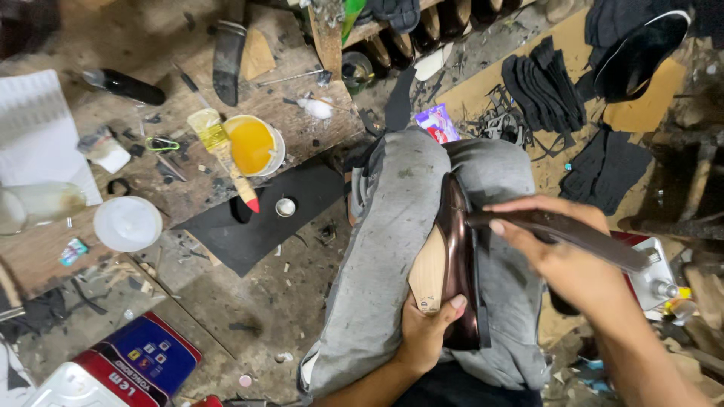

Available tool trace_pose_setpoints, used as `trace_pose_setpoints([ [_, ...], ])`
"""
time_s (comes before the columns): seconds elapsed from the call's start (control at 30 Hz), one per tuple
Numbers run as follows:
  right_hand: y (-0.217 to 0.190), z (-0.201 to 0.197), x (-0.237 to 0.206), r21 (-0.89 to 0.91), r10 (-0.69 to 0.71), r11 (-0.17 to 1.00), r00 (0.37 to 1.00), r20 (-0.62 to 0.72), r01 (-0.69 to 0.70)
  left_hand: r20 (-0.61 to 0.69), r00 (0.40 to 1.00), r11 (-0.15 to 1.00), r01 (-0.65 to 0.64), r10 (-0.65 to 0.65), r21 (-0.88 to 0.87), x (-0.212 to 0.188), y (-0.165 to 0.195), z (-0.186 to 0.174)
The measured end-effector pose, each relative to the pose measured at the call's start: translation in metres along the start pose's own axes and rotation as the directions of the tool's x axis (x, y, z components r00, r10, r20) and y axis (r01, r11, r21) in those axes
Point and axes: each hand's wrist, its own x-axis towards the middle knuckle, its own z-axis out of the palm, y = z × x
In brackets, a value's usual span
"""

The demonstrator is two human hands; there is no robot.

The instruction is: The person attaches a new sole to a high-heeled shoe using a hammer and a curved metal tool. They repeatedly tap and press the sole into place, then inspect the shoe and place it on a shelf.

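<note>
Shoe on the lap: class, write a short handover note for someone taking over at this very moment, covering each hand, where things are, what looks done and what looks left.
Left hand: grips the dark brown shoe, steadying it between grey-trousered knees, pale wooden last showing.
Right hand: holds a long dark tool, tip against the shoe's edge.
Nearby: glue pot with brush on the bench, black cut pieces on the floor.
Done: upper sits on the last.
Left: sole side bare; how far the edge work has got cannot be told.
</note>
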Motion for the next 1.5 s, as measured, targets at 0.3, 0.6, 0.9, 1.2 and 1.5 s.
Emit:
trace_pose_setpoints([
  [0.3, -0.055, -0.032, -0.027, 0.219, 0.195, 0.962, 0.972, -0.134, -0.163, -0.002, 0.994, 0.993, -0.111, 0.111, -0.029, -0.007, 0.000, -0.004],
  [0.6, -0.030, 0.008, -0.064, 0.505, 0.272, 0.852, 0.939, -0.209, -0.135, 0.075, 0.976, 0.978, -0.204, 0.207, -0.038, -0.011, 0.015, -0.003],
  [0.9, 0.008, 0.018, -0.088, 0.705, 0.337, 0.707, 0.904, -0.265, -0.057, 0.088, 0.965, 0.965, -0.239, 0.249, -0.107, -0.010, 0.011, -0.006],
  [1.2, 0.041, 0.050, -0.098, 0.465, 0.387, 0.816, 0.922, 0.002, -0.344, 0.013, 0.984, 0.982, -0.178, 0.179, -0.056, -0.019, 0.042, 0.008],
  [1.5, 0.082, 0.041, -0.161, 0.192, -0.473, 0.874, 0.693, 0.545, 0.446, 0.328, 0.914, 0.753, -0.389, 0.240, 0.531, -0.017, 0.189, 0.007],
])
